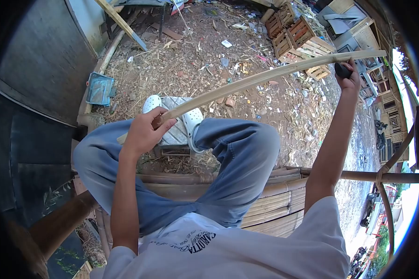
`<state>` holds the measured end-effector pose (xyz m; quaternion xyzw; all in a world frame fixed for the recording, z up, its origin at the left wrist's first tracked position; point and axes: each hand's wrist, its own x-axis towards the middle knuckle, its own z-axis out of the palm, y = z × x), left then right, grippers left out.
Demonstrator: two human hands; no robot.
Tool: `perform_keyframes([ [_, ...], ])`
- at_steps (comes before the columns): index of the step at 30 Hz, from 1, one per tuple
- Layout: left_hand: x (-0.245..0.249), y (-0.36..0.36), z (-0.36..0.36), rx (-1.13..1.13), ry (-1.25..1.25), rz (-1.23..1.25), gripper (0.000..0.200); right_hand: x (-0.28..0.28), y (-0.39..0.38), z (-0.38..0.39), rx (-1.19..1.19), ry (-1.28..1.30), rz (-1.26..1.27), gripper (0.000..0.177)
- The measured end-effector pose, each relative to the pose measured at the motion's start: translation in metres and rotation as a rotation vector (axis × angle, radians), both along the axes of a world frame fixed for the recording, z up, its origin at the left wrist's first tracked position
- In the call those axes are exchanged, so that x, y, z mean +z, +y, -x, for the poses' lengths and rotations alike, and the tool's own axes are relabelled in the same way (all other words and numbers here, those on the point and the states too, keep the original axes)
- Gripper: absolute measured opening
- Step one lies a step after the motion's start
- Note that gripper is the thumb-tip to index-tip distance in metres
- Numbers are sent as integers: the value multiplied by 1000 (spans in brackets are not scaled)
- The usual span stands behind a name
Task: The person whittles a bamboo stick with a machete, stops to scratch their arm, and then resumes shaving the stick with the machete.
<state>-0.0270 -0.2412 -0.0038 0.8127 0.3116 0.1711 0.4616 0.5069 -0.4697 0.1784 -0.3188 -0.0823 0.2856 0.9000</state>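
Observation:
A long pale bamboo strip (253, 80) crosses the view, rising from my lap to the upper right in a slight bow. My left hand (145, 131) is closed around its near part above my left knee, and the near end pokes out behind the wrist. Out at the far part, with the arm stretched, my right hand (349, 80) grips a black handle (343, 70) right at the strip. Whatever the handle belongs to is hidden by the fingers and the strip.
I sit on a bamboo-slat bench (274, 207), white clogs (192, 122) resting on a low stool (172, 135). Litter and shavings cover the ground. A blue crate (100, 89) lies left by a dark wall; wooden crates (302, 39) are stacked at the back right.

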Motion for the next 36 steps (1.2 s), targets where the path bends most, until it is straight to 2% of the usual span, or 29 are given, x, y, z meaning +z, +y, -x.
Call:
perform_keyframes([
  [2,32,3,15,9,-2,-50,33,-30,-2,-14,-63,9,104,11],
  [5,77,6,37,54,62,-205,36,-56,22,23,-190,132,133,11],
  [7,94,4,52,90,183,-333,38,-83,36,30,-126,135,129,15],
  [9,106,-4,67,118,209,-316,38,-114,55,27,-144,161,215,20],
  [10,112,-11,71,162,255,-283,37,-131,65,30,-198,78,354,21],
  [11,115,-17,75,207,302,-248,37,-137,74,52,-183,96,357,21],
  [13,113,-26,82,257,354,-237,37,-130,89,126,-212,-33,337,21],
  [14,110,-31,85,297,386,-223,37,-128,92,157,-145,-156,373,19],
  [15,104,-36,87,311,408,-207,37,-121,93,189,-121,-143,388,19],
  [18,90,-46,80,382,242,32,38,-107,94,267,181,-437,673,21],
  [19,85,-47,76,382,243,40,38,-108,92,285,256,-552,788,21],
  [22,72,-48,61,339,91,81,36,-125,88,336,478,-945,870,22],
  [24,74,-49,50,350,37,363,33,-123,93,350,597,-1163,898,22],
  [25,71,-48,45,347,31,367,33,-118,96,355,625,-1302,935,22],
  [26,66,-46,42,339,-18,366,32,-120,100,358,549,-1409,932,24],
  [28,57,-44,39,333,-78,363,30,-120,105,363,582,-1502,989,25],
  [30,47,-40,36,318,-76,536,29,-133,109,365,644,-1627,1047,25],
  [31,41,-40,35,308,-87,536,29,-139,107,369,637,-1727,1055,20],
  [33,29,-44,37,272,-113,300,30,-146,111,367,763,-1829,1228,24],
  [35,28,-49,38,282,-147,295,30,-138,118,358,710,-1805,1311,23],
  [36,36,-50,41,291,-70,298,30,-134,121,355,673,-1780,1378,22],
])
